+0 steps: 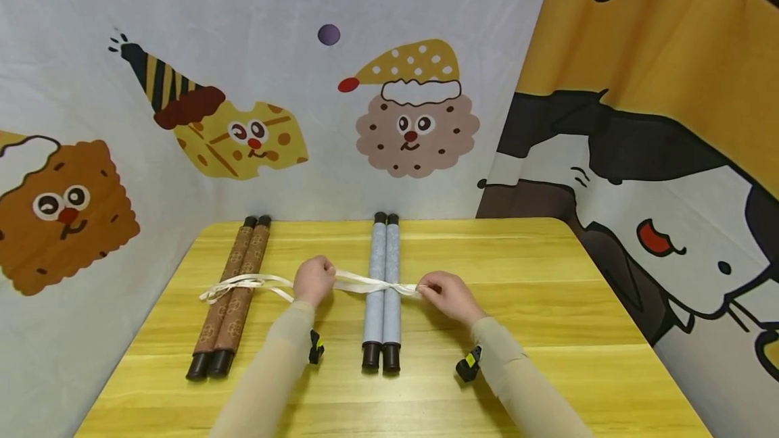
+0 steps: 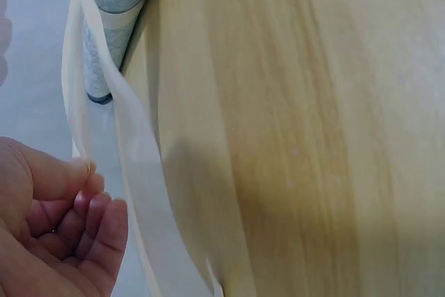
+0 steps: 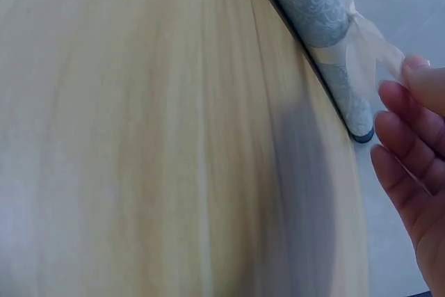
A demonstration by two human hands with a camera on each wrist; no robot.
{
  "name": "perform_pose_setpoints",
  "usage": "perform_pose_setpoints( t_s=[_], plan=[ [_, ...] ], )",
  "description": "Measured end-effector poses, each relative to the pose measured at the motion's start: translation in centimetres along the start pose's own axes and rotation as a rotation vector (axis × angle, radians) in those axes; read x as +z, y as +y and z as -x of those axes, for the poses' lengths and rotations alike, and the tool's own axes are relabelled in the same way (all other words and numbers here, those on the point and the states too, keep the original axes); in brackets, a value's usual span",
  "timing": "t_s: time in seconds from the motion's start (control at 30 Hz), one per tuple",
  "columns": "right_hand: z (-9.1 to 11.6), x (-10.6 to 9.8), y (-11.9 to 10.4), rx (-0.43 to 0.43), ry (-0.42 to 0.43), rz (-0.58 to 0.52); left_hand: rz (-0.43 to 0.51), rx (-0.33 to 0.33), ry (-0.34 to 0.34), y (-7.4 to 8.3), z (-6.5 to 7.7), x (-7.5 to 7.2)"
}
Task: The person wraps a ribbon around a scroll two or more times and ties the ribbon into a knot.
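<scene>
A pale blue patterned scroll (image 1: 374,320), rolled in from both ends into two side-by-side rolls with dark end knobs, lies upright in the head view. A cream ribbon (image 1: 356,282) goes round its middle and gathers in a knot on top. To the left of the scroll, my left hand (image 1: 314,281) pinches one part of the ribbon between thumb and fingers; another length hangs past it in the left wrist view. On the scroll's right side, my right hand (image 1: 452,296) pinches a ribbon loop (image 3: 361,50) by its end, with the other fingers loosely bent.
A brown patterned scroll (image 1: 240,303), also a double roll with dark knobs, lies at the left with a cream ribbon (image 1: 219,287) tied round it. The yellow wooden table (image 1: 517,255) meets a cartoon-printed cloth (image 1: 274,19) along its far edge.
</scene>
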State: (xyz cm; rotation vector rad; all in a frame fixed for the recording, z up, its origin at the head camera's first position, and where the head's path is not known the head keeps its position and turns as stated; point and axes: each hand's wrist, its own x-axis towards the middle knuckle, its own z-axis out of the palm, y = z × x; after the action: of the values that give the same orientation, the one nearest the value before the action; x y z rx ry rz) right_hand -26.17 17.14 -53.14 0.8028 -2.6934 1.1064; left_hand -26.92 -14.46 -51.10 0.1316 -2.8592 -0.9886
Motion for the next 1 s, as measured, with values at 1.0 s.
perform_pose_setpoints(
  t_s=[1.0],
  plan=[
    [0.8, -1.6, 1.3, -0.059, 0.188, 0.334, -0.253, 0.113, -0.135, 9.2, 1.8, 5.1]
  ],
)
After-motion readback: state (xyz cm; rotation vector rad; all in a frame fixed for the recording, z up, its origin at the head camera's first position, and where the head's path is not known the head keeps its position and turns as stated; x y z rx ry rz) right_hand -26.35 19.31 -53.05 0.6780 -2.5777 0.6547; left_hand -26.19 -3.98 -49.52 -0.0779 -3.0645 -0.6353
